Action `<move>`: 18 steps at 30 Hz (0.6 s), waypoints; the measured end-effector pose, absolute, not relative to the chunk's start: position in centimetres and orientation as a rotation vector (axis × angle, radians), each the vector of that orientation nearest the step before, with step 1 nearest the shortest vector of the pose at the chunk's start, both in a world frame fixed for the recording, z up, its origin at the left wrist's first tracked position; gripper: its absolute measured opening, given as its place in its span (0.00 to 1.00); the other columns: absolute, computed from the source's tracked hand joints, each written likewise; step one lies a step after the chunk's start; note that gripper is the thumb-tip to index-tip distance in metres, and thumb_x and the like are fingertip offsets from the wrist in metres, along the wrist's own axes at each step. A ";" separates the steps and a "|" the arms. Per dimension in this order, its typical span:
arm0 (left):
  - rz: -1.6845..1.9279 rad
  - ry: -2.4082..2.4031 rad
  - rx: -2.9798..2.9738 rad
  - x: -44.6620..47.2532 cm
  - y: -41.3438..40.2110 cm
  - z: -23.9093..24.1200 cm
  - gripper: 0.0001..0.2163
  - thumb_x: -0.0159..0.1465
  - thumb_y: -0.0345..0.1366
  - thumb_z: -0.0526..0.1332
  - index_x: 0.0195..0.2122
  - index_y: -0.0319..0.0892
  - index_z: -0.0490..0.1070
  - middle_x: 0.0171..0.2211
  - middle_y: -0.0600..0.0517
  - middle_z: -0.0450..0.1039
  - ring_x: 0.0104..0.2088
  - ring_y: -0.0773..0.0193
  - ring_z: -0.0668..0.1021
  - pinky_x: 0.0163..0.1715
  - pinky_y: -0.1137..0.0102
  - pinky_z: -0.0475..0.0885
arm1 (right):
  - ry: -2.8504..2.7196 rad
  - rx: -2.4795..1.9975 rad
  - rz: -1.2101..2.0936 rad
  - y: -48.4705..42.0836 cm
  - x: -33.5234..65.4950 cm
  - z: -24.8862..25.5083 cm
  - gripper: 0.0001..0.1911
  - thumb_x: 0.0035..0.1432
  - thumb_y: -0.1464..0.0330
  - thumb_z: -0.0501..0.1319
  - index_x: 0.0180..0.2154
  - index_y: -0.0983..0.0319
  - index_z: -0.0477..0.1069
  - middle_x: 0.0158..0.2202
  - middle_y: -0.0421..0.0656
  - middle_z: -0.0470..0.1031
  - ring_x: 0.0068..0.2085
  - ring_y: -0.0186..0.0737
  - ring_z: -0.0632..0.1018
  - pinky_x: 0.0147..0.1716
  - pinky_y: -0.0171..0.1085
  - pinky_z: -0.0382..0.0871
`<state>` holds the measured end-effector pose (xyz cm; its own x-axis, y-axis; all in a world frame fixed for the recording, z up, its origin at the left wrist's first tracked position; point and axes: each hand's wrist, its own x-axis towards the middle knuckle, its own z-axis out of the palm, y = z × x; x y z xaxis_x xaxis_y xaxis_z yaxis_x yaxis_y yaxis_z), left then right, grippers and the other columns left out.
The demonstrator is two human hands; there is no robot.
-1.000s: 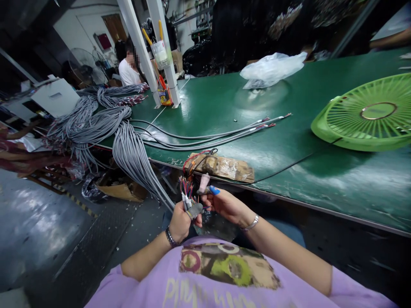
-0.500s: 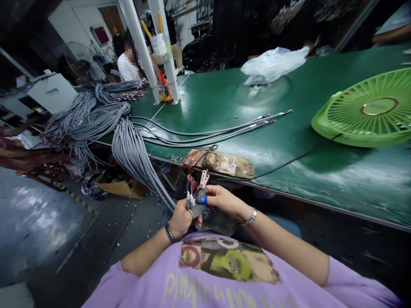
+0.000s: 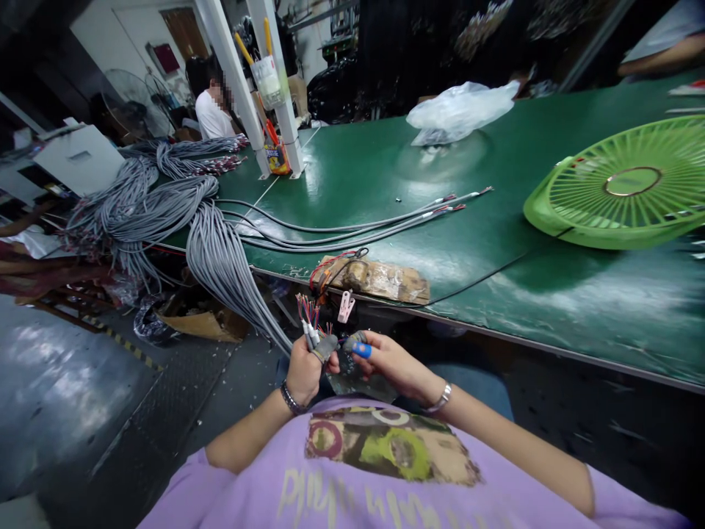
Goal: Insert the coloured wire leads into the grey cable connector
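My left hand point(image 3: 308, 371) is closed around the ends of several grey cables point(image 3: 234, 283) in front of the table edge. White sleeves and a fan of thin coloured wires point(image 3: 309, 312) stick up above its fist. My right hand point(image 3: 388, 360), with grey finger covers and blue tape on one finger, is closed in a pinch just to the right. Thin dark and reddish wires point(image 3: 342, 340) run between the fingertips of both hands, and the right fingers seem to grip them. A pink clothespin point(image 3: 345, 307) hangs at the table edge above the hands.
A wooden block point(image 3: 380, 279) with red and black leads lies on the edge of the green table point(image 3: 341, 176). Grey cable bundles point(image 3: 148, 206) are heaped at left. A green fan point(image 3: 622, 184), a plastic bag point(image 3: 463, 110) and a white post point(image 3: 231, 73) stand around. Other people are nearby.
My right hand has moved a little right and down, away from my left hand and the clothespin. The coloured wires in my left hand now lean left and spread more.
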<state>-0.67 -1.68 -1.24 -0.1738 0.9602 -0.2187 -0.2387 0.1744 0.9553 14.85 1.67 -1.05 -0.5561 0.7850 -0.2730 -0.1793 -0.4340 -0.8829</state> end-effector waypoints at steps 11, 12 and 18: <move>1.110 1.128 1.035 -1.1 -2.2 -2.3 0.15 0.52 0.44 0.66 0.20 0.37 0.68 0.14 0.54 0.69 0.14 0.70 0.70 0.17 0.75 0.66 | -1.213 -1.002 1.875 1.8 13.2 -1.0 0.20 0.44 0.53 0.65 0.25 0.63 0.64 0.16 0.33 0.62 0.18 0.27 0.61 0.19 0.31 0.55; 1.115 1.122 1.043 -1.2 -2.2 -2.4 0.15 0.52 0.44 0.66 0.19 0.37 0.68 0.14 0.54 0.69 0.14 0.70 0.70 0.17 0.75 0.66 | -1.219 -1.009 1.884 1.9 13.2 -1.0 0.20 0.43 0.53 0.66 0.25 0.63 0.64 0.15 0.33 0.62 0.17 0.26 0.60 0.18 0.31 0.55; 1.320 1.129 0.858 -1.0 -2.0 -2.5 0.13 0.52 0.43 0.65 0.23 0.38 0.69 0.13 0.56 0.67 0.14 0.70 0.70 0.16 0.75 0.66 | -1.148 -0.955 1.915 2.2 12.9 -0.8 0.21 0.41 0.53 0.67 0.24 0.62 0.63 0.14 0.31 0.59 0.17 0.26 0.59 0.18 0.31 0.55</move>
<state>-1.03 -1.98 -2.53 -0.0919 0.9866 -0.1347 -0.2856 0.1035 0.9528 12.88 2.17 -0.80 -0.4844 0.8426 -0.2352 -0.1892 -0.3635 -0.9122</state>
